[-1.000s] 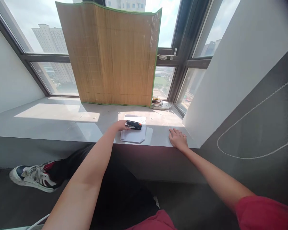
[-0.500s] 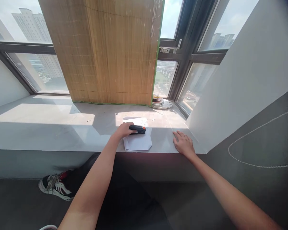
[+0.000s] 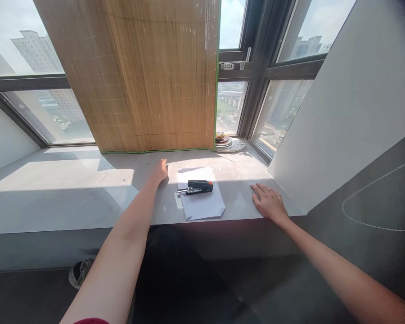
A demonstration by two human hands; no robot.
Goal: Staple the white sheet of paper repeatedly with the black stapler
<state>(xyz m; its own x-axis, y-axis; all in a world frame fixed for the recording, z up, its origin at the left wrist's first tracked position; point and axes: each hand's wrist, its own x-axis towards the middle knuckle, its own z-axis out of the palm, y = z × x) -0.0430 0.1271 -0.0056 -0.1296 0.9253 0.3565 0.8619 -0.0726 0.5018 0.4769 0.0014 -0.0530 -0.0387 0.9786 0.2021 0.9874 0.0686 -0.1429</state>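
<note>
My left hand (image 3: 161, 171) is over the sill left of the paper, fingers pinched together, with a tiny metallic bit at the fingertips that looks like staples. A black stapler (image 3: 201, 185) with an orange tip lies on the folded white paper (image 3: 204, 207), its metal part sticking out to the left. Flat on the sill to the right rests my right hand (image 3: 269, 202), fingers stretched out and holding nothing. Another small staple-like piece (image 3: 219, 169) lies just beyond the paper's right edge.
A bamboo blind (image 3: 165, 81) hangs down to the back of the white window sill (image 3: 70, 207). Stacked plates (image 3: 227, 144) stand in the corner by the window. A beaded cord (image 3: 347, 209) hangs at the right wall.
My left hand has let go of the stapler, leaving it on the paper, and moved left and away to where small staples lay. My right hand stays flat on the sill. The view has shifted slightly.
</note>
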